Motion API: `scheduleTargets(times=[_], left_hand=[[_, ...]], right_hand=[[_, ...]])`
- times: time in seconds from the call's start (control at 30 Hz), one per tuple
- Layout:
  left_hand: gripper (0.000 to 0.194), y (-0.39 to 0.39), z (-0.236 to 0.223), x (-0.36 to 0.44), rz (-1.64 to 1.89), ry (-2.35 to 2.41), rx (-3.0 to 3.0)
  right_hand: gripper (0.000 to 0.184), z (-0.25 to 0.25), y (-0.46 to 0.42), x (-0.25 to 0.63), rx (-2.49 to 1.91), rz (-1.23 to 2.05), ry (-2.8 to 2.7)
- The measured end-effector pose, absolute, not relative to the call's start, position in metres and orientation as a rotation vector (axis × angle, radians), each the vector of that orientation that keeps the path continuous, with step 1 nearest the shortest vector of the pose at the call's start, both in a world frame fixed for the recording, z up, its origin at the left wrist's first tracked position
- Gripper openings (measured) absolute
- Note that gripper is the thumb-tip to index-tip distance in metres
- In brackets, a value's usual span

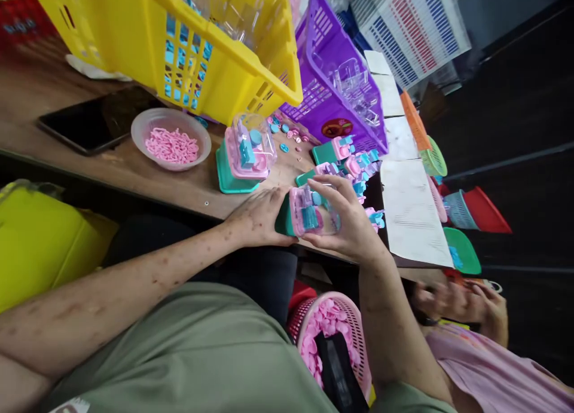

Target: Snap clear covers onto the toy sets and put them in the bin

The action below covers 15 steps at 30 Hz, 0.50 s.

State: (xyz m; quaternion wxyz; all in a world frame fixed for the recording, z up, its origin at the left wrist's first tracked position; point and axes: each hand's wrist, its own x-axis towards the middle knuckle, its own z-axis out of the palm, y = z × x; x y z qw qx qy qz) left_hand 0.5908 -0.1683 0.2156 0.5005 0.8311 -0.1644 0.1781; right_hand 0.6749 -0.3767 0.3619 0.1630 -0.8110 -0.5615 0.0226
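Between my two hands, tilted at the table's front edge, is a small toy box (pixel 308 214) with a green base, a pink top and a clear cover. My left hand (pixel 264 217) is closed around its green base. My right hand (pixel 343 213) grips the clear cover from the other side. A similar toy box (pixel 240 174), also with a clear cover, stands on the table to the left. Beyond my right hand are several uncovered green and pink toy boxes (pixel 329 152), partly hidden by it.
A bowl of pink pieces (pixel 142 139) and a phone (pixel 89 126) lie left. Yellow (pixel 233 48) and purple (pixel 309 72) baskets line the back, the purple one holding clear covers. A pink basket (pixel 302 317) stands below. At right, a co-worker's hands (pixel 470 305) are blurred.
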Motion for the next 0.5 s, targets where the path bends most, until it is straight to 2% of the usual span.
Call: scheduleTargets(times=[0.5], left_hand=[[0.106, -0.1684, 0.2207, 0.5909, 0.401, -0.375, 2.010]], right_hand=[[0.091, 0.3669, -0.3686, 0.6700, -2.348, -0.004, -1.603]])
